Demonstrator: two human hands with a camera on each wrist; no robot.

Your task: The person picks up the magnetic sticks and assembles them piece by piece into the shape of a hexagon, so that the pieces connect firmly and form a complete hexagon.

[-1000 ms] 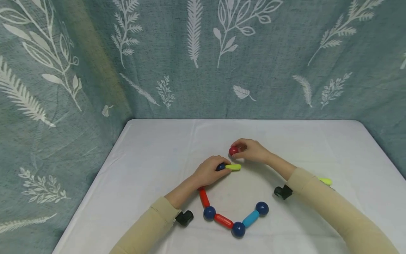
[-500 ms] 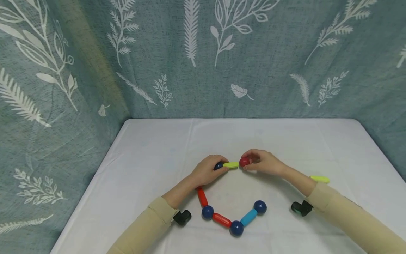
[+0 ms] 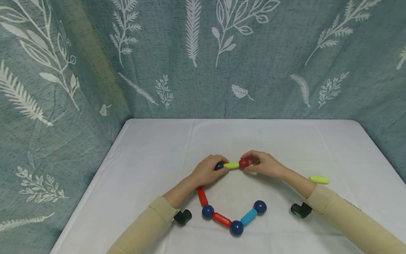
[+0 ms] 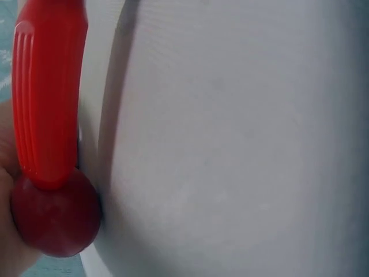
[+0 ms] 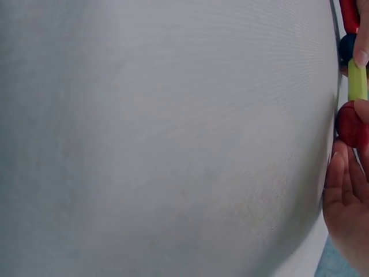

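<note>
My left hand (image 3: 207, 171) grips a dark blue ball (image 3: 219, 165) at one end of a yellow-green toy rod (image 3: 231, 165). At the rod's other end, a red ball (image 3: 243, 163) touches it, pinched between the thumb and fingers of my right hand (image 3: 266, 164). The right wrist view shows the rod (image 5: 357, 81) in line between the blue ball (image 5: 347, 48) and the red ball (image 5: 351, 124). Beside my left palm, the left wrist view has a red rod (image 4: 47, 98) joined to a dark red ball (image 4: 56, 213); the hand hides this join in the head view.
From under my left wrist a chain curves toward the front: red rods (image 3: 221, 219), dark blue balls (image 3: 236, 228) and a light blue rod (image 3: 248, 217), ending at another blue ball (image 3: 260, 207). A loose yellow-green rod (image 3: 319, 180) lies by my right sleeve on the white table (image 3: 158, 141).
My right hand has brought the red ball right and nearer, against the free end of the yellow-green rod. My left hand has stayed nearly still. The loose rod has come into fuller view.
</note>
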